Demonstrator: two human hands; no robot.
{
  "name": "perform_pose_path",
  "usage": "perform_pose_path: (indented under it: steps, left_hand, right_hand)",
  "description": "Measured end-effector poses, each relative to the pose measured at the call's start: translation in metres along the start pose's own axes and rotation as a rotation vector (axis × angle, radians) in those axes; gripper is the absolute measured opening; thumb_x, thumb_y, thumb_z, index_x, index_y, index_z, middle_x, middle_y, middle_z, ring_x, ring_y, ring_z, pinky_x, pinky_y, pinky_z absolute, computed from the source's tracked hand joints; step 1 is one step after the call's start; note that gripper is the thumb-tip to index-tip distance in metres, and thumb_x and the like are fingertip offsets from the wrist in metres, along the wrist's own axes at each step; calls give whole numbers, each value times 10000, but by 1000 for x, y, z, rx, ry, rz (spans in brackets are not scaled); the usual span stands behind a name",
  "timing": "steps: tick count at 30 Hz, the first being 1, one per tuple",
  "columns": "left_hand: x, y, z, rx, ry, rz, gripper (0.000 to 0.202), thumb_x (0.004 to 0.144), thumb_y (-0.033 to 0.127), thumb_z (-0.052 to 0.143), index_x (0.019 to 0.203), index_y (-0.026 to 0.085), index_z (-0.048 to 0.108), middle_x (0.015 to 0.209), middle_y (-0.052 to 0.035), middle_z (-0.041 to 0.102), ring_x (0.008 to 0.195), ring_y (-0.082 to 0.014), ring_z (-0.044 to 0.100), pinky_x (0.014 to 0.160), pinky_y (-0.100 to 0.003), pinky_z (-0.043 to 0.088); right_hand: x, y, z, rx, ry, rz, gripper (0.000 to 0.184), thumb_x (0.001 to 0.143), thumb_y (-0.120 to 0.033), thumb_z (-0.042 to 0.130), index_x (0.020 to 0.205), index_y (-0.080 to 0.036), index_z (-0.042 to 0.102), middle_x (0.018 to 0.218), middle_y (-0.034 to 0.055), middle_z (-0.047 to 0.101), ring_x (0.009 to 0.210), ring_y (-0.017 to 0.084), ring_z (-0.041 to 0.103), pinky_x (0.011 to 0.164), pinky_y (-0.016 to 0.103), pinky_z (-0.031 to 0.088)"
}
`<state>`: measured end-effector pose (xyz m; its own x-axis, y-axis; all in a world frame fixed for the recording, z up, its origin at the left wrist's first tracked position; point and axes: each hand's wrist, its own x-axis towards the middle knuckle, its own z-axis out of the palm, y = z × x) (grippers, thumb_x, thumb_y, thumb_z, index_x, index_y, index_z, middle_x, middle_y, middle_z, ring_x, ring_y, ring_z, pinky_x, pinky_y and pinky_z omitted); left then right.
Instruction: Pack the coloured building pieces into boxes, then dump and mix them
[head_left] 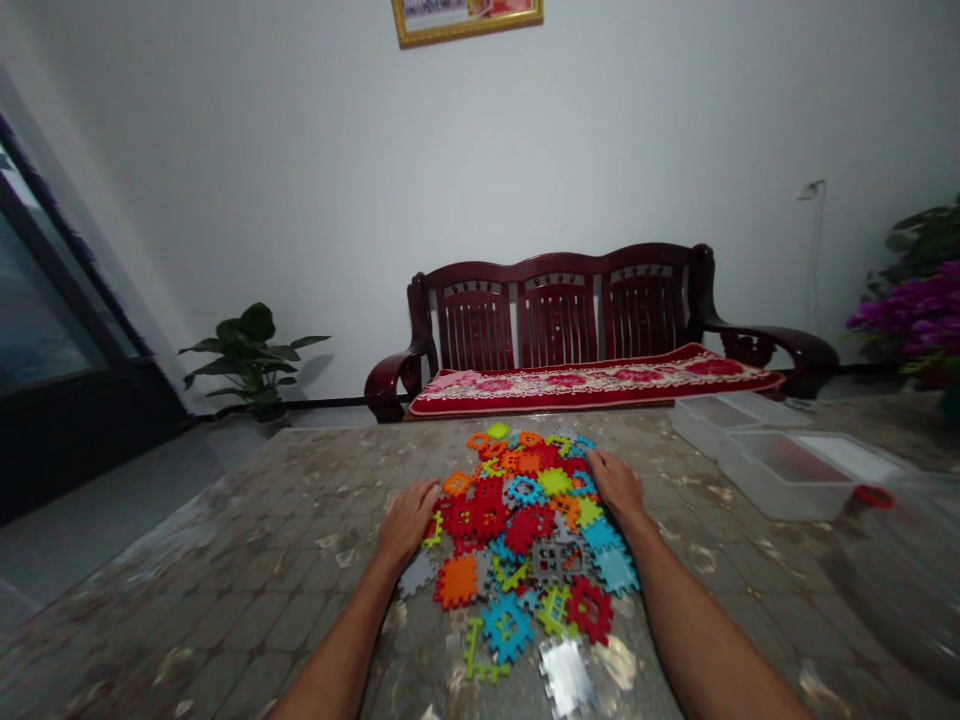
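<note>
A heap of flat, toothed plastic building tiles (525,520) in red, orange, blue, green and grey lies on a glossy patterned table (225,560). My left hand (407,520) rests flat against the heap's left side, fingers stretched out, touching red and orange tiles. On the heap's right side lies my right hand (616,482), fingers extended along the blue and green tiles. Neither hand holds a tile. A silver tile (566,675) and a green one (478,655) lie apart near the front.
Two clear plastic boxes (780,470) with a lid stand on the table's right side. Behind the table is a dark wooden bench (585,330) with a red cushion. A potted plant (251,360) stands on the floor at left; purple flowers (911,310) at right.
</note>
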<state>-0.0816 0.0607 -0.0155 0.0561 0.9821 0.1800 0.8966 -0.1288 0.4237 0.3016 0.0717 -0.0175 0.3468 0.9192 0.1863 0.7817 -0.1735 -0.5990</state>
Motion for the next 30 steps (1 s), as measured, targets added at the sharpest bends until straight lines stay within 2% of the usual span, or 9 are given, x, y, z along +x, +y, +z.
perform_pose_path:
  steps: [7, 11, 16, 22, 27, 30]
  left_hand:
    - [1, 1, 4, 48, -3, -10, 461, 985, 418, 407, 1297, 222, 684, 1477, -111, 603, 1405, -279, 509, 1222, -475, 290]
    - [1, 2, 5, 71, -11, -19, 462, 944, 441, 494, 1303, 222, 684, 1496, -129, 582, 1412, -293, 501, 1229, -482, 276]
    - [2, 0, 7, 115, -20, -12, 474, 960, 429, 463, 1334, 218, 664, 1503, -142, 570, 1421, -304, 489, 1220, -505, 283]
    - [2, -1, 9, 128, -18, -4, 459, 967, 410, 465, 1338, 221, 659, 1497, -139, 576, 1414, -300, 493, 1214, -506, 289]
    - [2, -2, 11, 155, -17, -3, 451, 977, 408, 448, 1336, 232, 658, 1503, -131, 572, 1420, -294, 487, 1213, -507, 288]
    - [2, -3, 12, 175, -18, -3, 453, 977, 412, 450, 1341, 235, 655, 1500, -127, 576, 1416, -291, 493, 1214, -495, 292]
  right_hand:
    - [-1, 1, -1, 24, 34, -15, 497, 993, -479, 349, 1115, -241, 768, 1197, 87, 745, 1142, 262, 642, 1007, 385, 439]
    - [0, 3, 2, 72, 53, -13, 504, 976, -495, 360, 1077, -239, 783, 1171, 94, 751, 1131, 278, 645, 1007, 405, 443]
    - [5, 8, 6, 178, 94, 5, 503, 940, -509, 399, 1082, -212, 779, 1163, 114, 746, 1120, 287, 647, 1026, 418, 440]
    - [11, 16, 6, 397, 155, -29, 590, 928, -550, 341, 1084, -172, 767, 1153, 109, 758, 1110, 257, 652, 1010, 363, 476]
    - [16, 19, 6, 529, 225, -17, 640, 893, -584, 358, 1111, -138, 763, 1206, 141, 742, 1177, 281, 634, 1028, 386, 483]
    - [18, 19, 9, 563, 215, 20, 622, 866, -524, 395, 1183, -114, 738, 1199, 144, 748, 1136, 285, 666, 970, 378, 527]
